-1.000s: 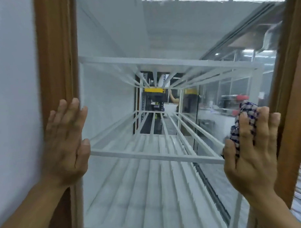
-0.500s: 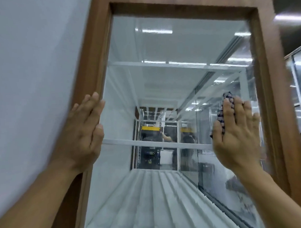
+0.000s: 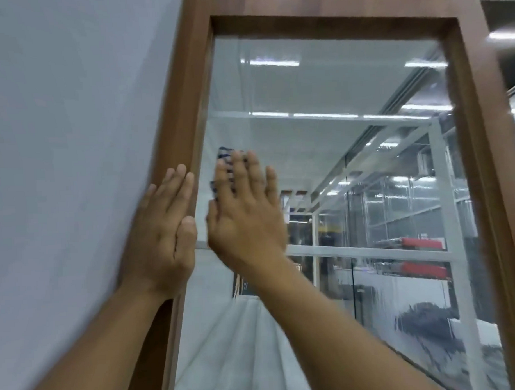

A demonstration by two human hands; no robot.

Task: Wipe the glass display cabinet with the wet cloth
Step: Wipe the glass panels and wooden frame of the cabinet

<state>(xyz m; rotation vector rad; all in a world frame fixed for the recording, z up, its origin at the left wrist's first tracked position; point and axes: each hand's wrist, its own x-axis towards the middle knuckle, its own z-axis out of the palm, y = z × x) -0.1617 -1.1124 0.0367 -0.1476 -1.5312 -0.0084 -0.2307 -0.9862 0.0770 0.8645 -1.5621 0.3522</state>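
The glass pane (image 3: 334, 84) of the display cabinet fills the view inside a brown wooden frame (image 3: 189, 104). My right hand (image 3: 246, 209) lies flat against the glass near its left edge, pressing a blue-and-white checked cloth (image 3: 224, 159) under the palm; only the cloth's top edge and a bit between the fingers show. My left hand (image 3: 164, 230) rests flat on the frame's left post, fingers together, holding nothing. Wet streaks show on the right part of the glass.
A plain white wall (image 3: 73, 143) runs along the left of the frame. Behind the glass are white metal shelf bars (image 3: 369, 253) and other glass cabinets with red items (image 3: 421, 243). The frame's right post (image 3: 482, 157) borders the pane.
My right hand with the cloth has swept across the glass from the right side to the left edge, beside my left hand. The view has tilted upward toward the frame's top.
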